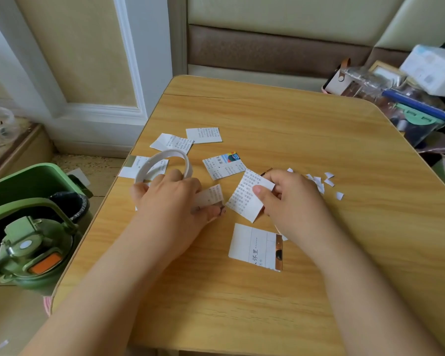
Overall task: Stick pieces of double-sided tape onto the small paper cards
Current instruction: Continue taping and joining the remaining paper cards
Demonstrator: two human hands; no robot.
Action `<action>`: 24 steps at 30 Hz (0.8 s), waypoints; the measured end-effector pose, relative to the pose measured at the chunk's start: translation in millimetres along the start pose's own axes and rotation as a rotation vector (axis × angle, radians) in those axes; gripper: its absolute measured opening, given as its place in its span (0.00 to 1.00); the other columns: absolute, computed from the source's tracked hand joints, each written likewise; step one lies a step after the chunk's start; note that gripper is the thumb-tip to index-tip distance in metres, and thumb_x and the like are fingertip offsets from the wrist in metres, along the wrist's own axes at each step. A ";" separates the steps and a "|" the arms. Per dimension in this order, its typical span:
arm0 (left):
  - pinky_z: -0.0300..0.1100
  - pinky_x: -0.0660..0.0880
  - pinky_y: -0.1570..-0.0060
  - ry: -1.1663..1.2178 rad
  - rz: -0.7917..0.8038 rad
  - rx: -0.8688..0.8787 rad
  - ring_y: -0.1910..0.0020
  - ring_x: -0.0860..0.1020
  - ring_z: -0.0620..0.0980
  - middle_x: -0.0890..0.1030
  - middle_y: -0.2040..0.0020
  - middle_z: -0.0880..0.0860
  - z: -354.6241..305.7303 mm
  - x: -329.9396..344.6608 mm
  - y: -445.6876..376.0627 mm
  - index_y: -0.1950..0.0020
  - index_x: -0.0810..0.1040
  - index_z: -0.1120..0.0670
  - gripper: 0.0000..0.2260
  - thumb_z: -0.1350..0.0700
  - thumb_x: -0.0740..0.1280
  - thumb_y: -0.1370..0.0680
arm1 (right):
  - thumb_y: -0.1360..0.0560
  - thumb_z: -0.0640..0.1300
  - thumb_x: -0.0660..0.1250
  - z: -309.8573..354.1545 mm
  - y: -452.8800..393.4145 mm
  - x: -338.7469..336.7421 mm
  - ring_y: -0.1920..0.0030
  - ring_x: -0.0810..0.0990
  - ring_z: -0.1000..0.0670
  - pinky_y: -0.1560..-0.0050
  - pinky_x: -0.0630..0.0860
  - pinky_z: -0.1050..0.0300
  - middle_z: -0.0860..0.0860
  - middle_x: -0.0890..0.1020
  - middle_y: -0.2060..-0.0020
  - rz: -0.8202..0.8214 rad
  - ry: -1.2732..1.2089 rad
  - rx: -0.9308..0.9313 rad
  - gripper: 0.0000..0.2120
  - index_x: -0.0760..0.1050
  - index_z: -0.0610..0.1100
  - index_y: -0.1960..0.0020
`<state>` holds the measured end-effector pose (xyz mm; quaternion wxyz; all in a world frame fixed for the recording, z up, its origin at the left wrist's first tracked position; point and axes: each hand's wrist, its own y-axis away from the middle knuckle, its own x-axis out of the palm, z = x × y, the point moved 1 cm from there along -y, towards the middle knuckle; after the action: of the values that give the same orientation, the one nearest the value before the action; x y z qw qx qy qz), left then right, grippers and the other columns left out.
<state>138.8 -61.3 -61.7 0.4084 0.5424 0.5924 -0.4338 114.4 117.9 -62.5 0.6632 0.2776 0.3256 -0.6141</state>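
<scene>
My left hand grips a white roll of double-sided tape, its fingers through the ring, and a strip of tape runs out from under it toward the right. My right hand pinches a small printed paper card, held tilted just above the wooden table. More printed cards lie around: two at the back, one partly under the roll, one with a colour picture, and a larger one in front of my right hand.
Several small white backing scraps lie to the right of my right hand. Clear boxes and clutter crowd the table's far right corner. A green bin and a green bottle stand off the left edge.
</scene>
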 end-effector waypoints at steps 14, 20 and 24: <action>0.45 0.49 0.45 0.025 -0.130 0.000 0.38 0.67 0.51 0.63 0.49 0.46 -2.9 0.4 -2.2 0.33 0.68 0.43 0.27 0.33 0.62 0.29 | 0.28 0.49 0.72 -13.6 17.2 -27.2 0.56 0.71 0.65 0.57 0.65 0.73 0.59 0.76 0.52 -0.012 0.158 -0.029 0.15 0.77 0.51 0.42; 0.42 0.51 0.56 0.344 -0.366 0.148 0.59 0.71 0.45 0.70 0.59 0.46 -9.3 -2.8 3.6 0.29 0.60 0.51 0.19 0.54 0.57 0.20 | 0.24 0.47 0.67 -12.0 16.0 -20.6 0.57 0.73 0.66 0.56 0.67 0.74 0.63 0.74 0.60 0.030 0.117 -0.068 0.10 0.78 0.51 0.43; 0.44 0.61 0.53 0.542 -0.334 0.260 0.58 0.69 0.32 0.71 0.62 0.43 -13.9 -6.0 6.5 0.32 0.60 0.52 0.17 0.58 0.51 0.21 | 0.25 0.46 0.67 -10.7 16.1 -23.2 0.58 0.76 0.62 0.58 0.69 0.73 0.62 0.77 0.59 -0.166 -0.052 -0.136 0.08 0.78 0.54 0.46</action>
<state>145.6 -49.4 -52.4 0.0868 0.5809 0.6998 -0.4066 128.7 142.3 -51.9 0.6357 0.1880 0.3710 -0.6504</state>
